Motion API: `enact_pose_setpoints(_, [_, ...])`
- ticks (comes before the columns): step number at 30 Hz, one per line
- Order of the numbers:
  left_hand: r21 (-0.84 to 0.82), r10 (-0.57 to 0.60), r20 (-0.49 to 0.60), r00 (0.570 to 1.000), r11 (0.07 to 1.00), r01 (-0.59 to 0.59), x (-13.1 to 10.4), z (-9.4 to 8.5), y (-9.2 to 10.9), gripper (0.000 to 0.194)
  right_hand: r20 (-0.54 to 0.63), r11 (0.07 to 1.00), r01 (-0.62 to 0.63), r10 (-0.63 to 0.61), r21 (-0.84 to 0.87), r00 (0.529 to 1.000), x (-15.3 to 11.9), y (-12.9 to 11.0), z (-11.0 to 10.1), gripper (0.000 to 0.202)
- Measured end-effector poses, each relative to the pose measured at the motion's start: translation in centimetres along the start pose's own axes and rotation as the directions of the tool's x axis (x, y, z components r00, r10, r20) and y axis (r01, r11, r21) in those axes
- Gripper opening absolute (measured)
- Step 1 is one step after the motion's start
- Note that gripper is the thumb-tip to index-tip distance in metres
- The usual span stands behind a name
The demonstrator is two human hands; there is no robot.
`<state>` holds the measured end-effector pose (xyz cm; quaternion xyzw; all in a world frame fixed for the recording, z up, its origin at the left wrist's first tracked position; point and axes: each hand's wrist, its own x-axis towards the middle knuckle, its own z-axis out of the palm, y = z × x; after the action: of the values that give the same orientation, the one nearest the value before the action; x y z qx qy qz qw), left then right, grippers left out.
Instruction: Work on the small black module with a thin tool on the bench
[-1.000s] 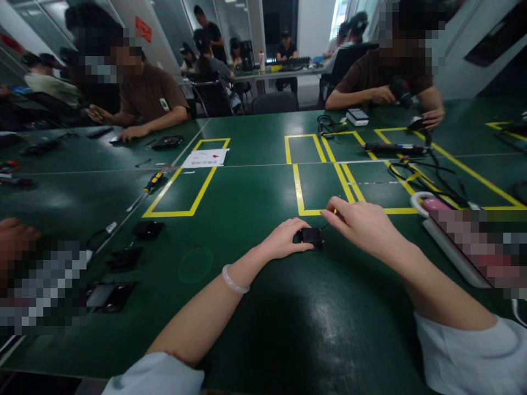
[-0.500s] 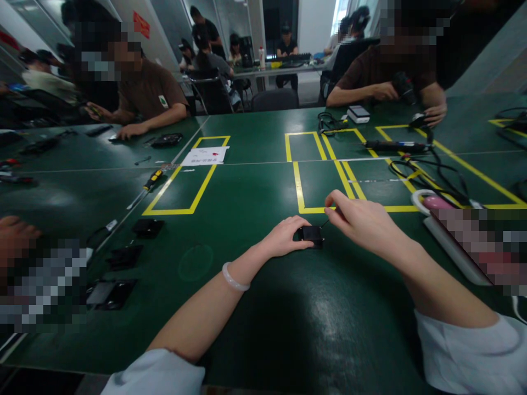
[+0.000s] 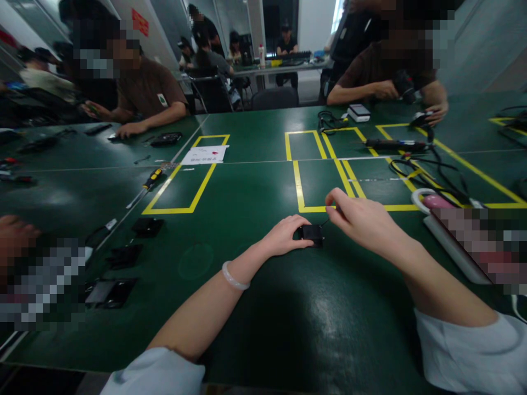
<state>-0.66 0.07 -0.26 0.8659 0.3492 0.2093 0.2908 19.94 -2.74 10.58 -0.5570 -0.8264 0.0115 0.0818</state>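
Note:
A small black box-shaped part [image 3: 313, 235] lies on the green table in front of me. My left hand [image 3: 285, 236] grips its left side between thumb and fingers, steadying it against the tabletop. To the right, my right hand [image 3: 357, 215] is closed in a pinch around a thin dark rod [image 3: 325, 223]. The rod slants down to the box's upper right corner; its upper end is hidden in my fingers, so I cannot tell which tool it is.
Several black parts [image 3: 120, 292] lie at the left, near a yellow-and-black screwdriver [image 3: 153, 178]. A white paper [image 3: 206, 155] lies on yellow tape [image 3: 173, 210]. Black cables [image 3: 442, 178] and a blurred-out object [image 3: 480, 241] are at right. Co-workers sit across the table [image 3: 255, 192].
My left hand and the black box stay put. My right hand barely shifts, still pinching the thin rod at the box's corner.

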Motion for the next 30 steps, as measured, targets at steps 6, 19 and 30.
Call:
enact_pose_setpoints(6, [0.006, 0.006, -0.008, 1.0, 1.0, -0.006, 0.02, 0.15, -0.18, 0.04, 0.016, 0.999, 0.005, -0.004, -0.049, 1.0, 0.17, 0.24, 0.25, 0.026])
enact_pose_setpoints(19, [0.012, 0.011, -0.012, 1.0, 1.0, -0.011, -0.03, 0.05, -0.06, 0.039, 0.02, 1.0, -0.002, 0.002, -0.006, 1.0, 0.17, 0.0, -0.15, 0.028])
enact_pose_setpoints(30, [0.013, 0.015, -0.01, 1.0, 1.0, -0.015, 0.0, 0.14, -0.16, 0.04, -0.073, 1.0, 0.03, -0.03, 0.004, 0.997, 0.19, 0.75, 0.6, 0.02])
